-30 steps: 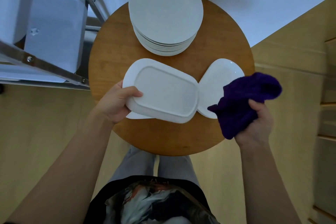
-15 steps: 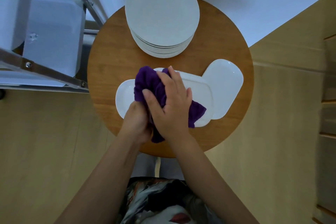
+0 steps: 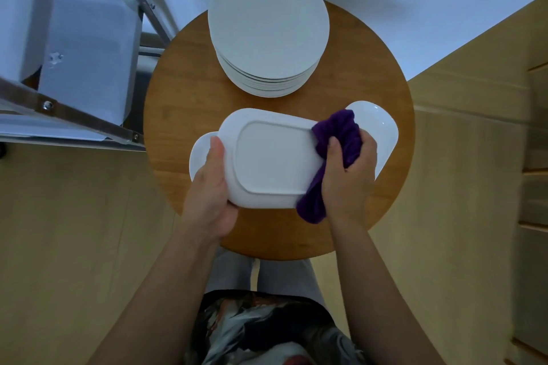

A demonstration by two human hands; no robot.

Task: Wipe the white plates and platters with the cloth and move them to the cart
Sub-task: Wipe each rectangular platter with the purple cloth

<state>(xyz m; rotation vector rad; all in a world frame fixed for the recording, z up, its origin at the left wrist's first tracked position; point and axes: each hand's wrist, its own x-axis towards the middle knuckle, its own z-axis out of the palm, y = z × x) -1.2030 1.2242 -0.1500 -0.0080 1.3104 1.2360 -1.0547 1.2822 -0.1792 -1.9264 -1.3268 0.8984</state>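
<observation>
Mid-frame over the table (image 3: 178, 104), the platter (image 3: 267, 157) was held underside up. Left hand (image 3: 210, 184) gripped its left end, thumb on the rim; right hand (image 3: 347, 172) bunched the cloth (image 3: 338, 133) against its right end. Judged stiff, glazed, slippery, breakable, fairly heavy; best gripped at opposite rims. No writing readable.

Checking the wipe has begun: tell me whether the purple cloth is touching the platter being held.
Touching. The head view shows the purple cloth, gripped in the right hand, pressed against the right end of the upturned platter with no gap. The left hand holds its other end.
</observation>
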